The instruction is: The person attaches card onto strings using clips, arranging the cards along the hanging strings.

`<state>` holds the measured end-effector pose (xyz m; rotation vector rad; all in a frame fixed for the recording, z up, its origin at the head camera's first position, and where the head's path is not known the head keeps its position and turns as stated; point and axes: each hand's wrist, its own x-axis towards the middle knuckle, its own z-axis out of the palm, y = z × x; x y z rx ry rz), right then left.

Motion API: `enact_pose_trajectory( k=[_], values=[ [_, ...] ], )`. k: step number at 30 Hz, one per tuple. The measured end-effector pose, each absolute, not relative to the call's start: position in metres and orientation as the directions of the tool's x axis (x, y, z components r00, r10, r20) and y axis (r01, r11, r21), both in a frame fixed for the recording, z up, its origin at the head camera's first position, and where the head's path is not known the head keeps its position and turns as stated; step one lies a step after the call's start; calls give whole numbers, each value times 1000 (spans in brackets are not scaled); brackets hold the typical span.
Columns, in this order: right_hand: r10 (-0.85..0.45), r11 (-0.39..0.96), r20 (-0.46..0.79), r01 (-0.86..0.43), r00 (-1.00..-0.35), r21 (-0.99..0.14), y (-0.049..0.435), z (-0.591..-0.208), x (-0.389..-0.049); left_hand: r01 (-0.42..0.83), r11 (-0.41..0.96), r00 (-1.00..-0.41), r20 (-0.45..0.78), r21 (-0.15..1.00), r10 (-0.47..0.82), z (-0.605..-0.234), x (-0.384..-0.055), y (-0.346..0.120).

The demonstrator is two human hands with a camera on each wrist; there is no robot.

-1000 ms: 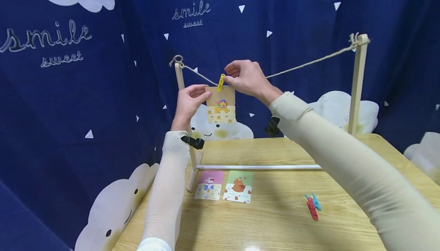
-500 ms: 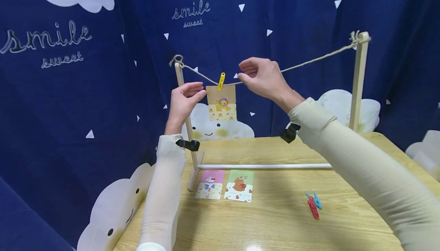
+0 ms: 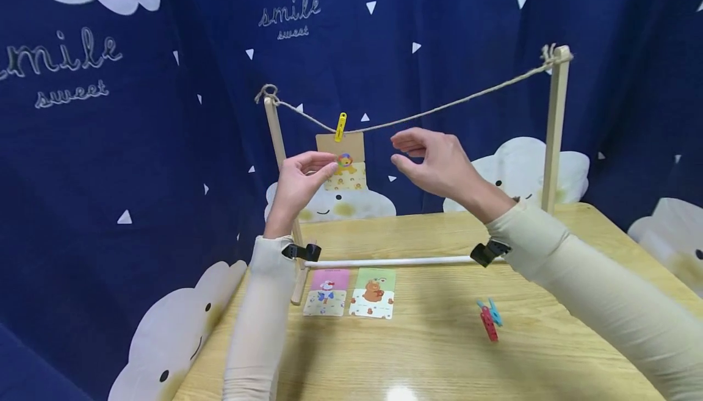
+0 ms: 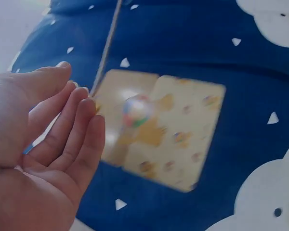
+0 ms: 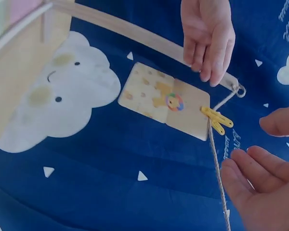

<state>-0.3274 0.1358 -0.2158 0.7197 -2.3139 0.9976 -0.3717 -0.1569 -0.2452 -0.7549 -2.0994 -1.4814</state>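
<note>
A lion card (image 3: 351, 172) hangs from the rope (image 3: 434, 111), held there by a yellow clothespin (image 3: 340, 127). My left hand (image 3: 304, 184), fingers relaxed and holding nothing, overlaps the card's left side in the head view. To the right of the card, below the rope, my right hand (image 3: 436, 163) is loosely curved with a gap between thumb and fingers. The right wrist view shows the yellow clothespin (image 5: 216, 119) biting the card's top edge, apart from both hands. In the left wrist view the card (image 4: 159, 130) appears beyond the left fingertips.
A pink card (image 3: 326, 292) and a green bear card (image 3: 373, 293) lie on the wooden table (image 3: 428, 352). Red (image 3: 489, 323) and blue (image 3: 495, 312) clothespins lie to their right. Wooden posts (image 3: 556, 132) carry the rope, with a white bar (image 3: 390, 262) low between them.
My right hand has let go of the yellow clothespin and moved right and down. The left hand has released the card and lowered. Card and clothespin stay hanging on the rope.
</note>
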Motion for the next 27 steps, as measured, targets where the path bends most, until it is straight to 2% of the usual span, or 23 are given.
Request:
enact_pose_trajectory(
  k=[5, 11, 21, 27],
  values=[
    [-289, 589, 619, -645, -731, -487, 147, -239, -315, 612, 322, -790, 570, 722, 226, -268, -371, -140],
    [-323, 607, 594, -643, -737, -467, 166, -267, -306, 536, 378, -844, 491, 755, 215, -297, -368, -125],
    [-335, 646, 571, -624, -750, -440, 204, -321, -292, 423, 377, -904, 356, 824, 238, -353, -365, -121],
    [-312, 678, 500, -558, -808, -478, 222, -359, -292, 383, 406, -920, 303, 830, 249, -383, -362, -120]
  ],
)
